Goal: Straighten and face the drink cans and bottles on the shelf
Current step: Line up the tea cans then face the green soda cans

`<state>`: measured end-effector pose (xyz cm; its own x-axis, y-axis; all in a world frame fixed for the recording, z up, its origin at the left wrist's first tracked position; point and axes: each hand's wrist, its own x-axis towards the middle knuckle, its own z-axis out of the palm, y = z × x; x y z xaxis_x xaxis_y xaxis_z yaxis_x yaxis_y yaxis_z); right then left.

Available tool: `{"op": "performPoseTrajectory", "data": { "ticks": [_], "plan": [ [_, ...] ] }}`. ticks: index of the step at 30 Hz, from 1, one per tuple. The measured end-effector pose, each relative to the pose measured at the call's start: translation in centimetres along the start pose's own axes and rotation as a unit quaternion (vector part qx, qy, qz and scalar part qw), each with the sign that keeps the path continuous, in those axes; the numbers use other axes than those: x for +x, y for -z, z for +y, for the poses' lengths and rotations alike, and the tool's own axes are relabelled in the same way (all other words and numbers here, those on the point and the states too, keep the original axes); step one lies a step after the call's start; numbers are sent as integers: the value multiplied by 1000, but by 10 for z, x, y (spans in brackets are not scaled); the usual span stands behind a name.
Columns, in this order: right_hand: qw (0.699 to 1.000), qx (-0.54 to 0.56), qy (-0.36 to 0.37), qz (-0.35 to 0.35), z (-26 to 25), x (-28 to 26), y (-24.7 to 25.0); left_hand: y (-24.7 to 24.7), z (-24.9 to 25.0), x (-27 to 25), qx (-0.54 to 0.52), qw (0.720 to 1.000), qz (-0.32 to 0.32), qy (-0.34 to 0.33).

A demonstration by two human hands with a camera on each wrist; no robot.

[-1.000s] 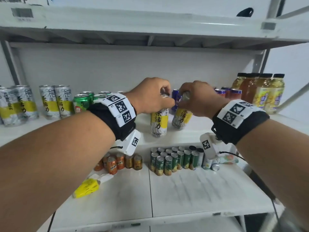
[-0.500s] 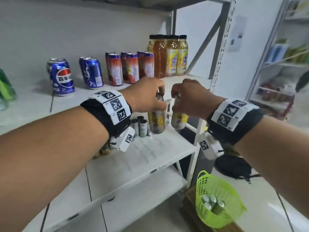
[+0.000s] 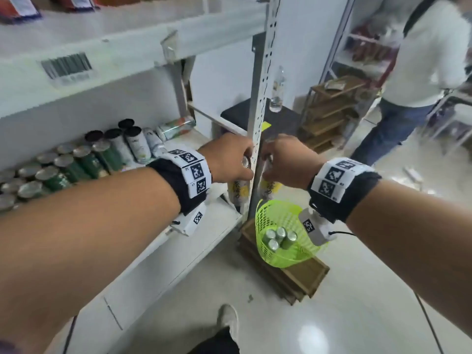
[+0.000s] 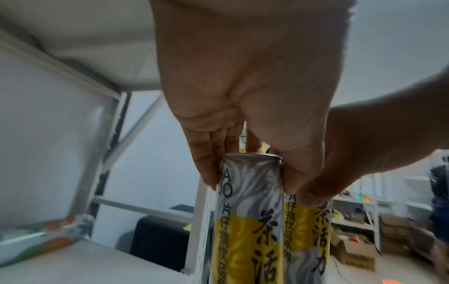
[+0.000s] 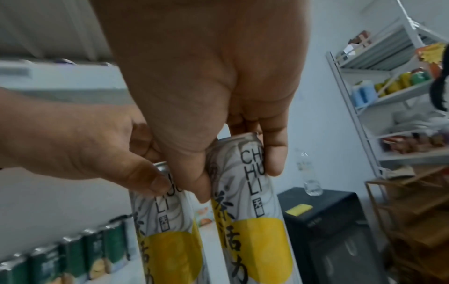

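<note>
Now the left hand (image 3: 231, 159) is gripping a can (image 4: 248, 221) by its top rim, fingers curled down round it, and the right hand (image 3: 286, 159) is gripping a second can (image 5: 250, 211) the same way. Both cans are hanging upright, just beside each other, at the right end of the shelf (image 3: 217, 226) by its post (image 3: 258, 98), above a green basket (image 3: 293, 261) on the floor that is holding more cans.

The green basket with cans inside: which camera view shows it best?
The head view: the green basket stands on a wooden crate beside the shelf post, several cans inside. Neither wrist view shows it; the hands and held cans fill them.
</note>
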<state>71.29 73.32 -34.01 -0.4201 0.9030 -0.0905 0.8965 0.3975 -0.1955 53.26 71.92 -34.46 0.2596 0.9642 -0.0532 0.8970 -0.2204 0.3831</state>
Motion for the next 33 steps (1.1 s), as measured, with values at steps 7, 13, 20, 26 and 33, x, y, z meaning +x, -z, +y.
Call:
{"op": "performPoseTrajectory", "data": {
  "ticks": [7, 13, 20, 26, 33],
  "plan": [
    [993, 19, -101, -58, 110, 55, -78, -102, -6, 124, 9, 993, -113, -33],
    [980, 68, -140, -125, 191, 77, -157, -192, -6, 188, -10, 984, -173, -26],
    [960, 113, -146, -211, 264, 99, -273, -321, -14, 227, -58, 970, -232, 45],
    [941, 111, -114, -297, 310, 104, -355, -421, -15, 226, -93, 948, -288, 97],
    [932, 104, -121, -325, 335, 103, -429, -497, -10, 228, -97, 942, -287, 143]
  ]
}}
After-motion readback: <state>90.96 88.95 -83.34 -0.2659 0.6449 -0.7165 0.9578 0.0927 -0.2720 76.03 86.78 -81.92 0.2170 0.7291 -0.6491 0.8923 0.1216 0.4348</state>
